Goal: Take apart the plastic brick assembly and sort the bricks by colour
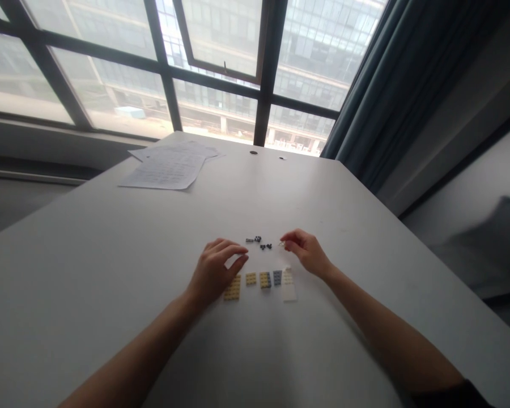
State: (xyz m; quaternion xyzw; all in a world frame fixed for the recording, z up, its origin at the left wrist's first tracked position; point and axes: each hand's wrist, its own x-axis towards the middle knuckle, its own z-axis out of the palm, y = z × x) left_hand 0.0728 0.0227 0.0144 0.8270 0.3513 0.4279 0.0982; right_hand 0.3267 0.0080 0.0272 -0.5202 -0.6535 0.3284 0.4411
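Note:
My left hand (pixel 216 267) hovers over the left end of a row of bricks, thumb and fingers apart with nothing between them. It partly hides a tan brick plate (pixel 232 289). To its right lie a small tan piece (pixel 250 278), a tan and grey piece (pixel 264 280), a grey piece (pixel 277 277) and a white piece (pixel 289 290). My right hand (pixel 304 249) pinches a small white piece (pixel 281 245) above the row. Small dark pieces (pixel 266 246) and a grey piece (pixel 249 240) lie between my hands, beside a dark studded piece (pixel 258 238).
Printed paper sheets (pixel 165 167) lie at the back left of the white table (pixel 255 192). Two small round holes (pixel 254 152) sit near its far edge. Beyond are windows, with a dark curtain (pixel 378 96) on the right.

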